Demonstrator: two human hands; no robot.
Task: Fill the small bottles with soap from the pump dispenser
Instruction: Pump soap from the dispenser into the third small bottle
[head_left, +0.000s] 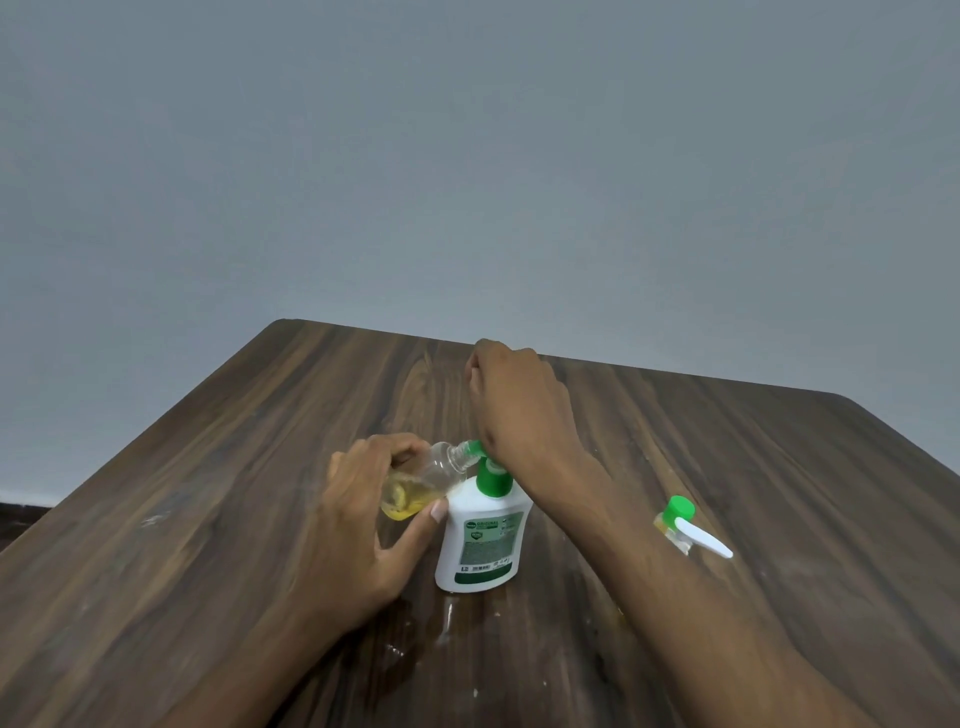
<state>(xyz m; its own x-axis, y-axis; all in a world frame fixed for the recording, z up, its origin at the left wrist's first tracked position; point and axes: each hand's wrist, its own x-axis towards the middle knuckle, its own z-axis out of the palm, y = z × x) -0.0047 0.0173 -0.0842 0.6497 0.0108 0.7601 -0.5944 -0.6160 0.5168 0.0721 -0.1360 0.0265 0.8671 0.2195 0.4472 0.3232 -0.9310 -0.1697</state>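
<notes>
Over on the left, the left hand (363, 512) was wrapped around a small clear bottle (421, 480), fingers curled over the top of it and the thumb tucked underneath. It held the bottle tipped well over, neck pointing right and up, so that the open mouth met the green spout of the pump dispenser (480, 535). That tilt looked deliberate: the spout juts out sideways, and the bottle's narrow neck had to be brought right up to it to catch the soap. A pool of yellow liquid sat in the low end of the bottle, so it seemed partly filled.

In the middle, the white dispenser stood upright on the wooden desk (208, 519), just right of the bottle and touching it at the spout. The right hand (511, 402) came over it from the right; the heel of that hand sat on the green pump head, apparently to press it down, and the fingers curled loosely, gripping nothing.

Wet smears showed on the desk just in front of the dispenser; spills were a likely risk.

Further right, well apart, another small bottle (675, 525) with a green cap stood beside a white nozzle piece (704, 540).
</notes>
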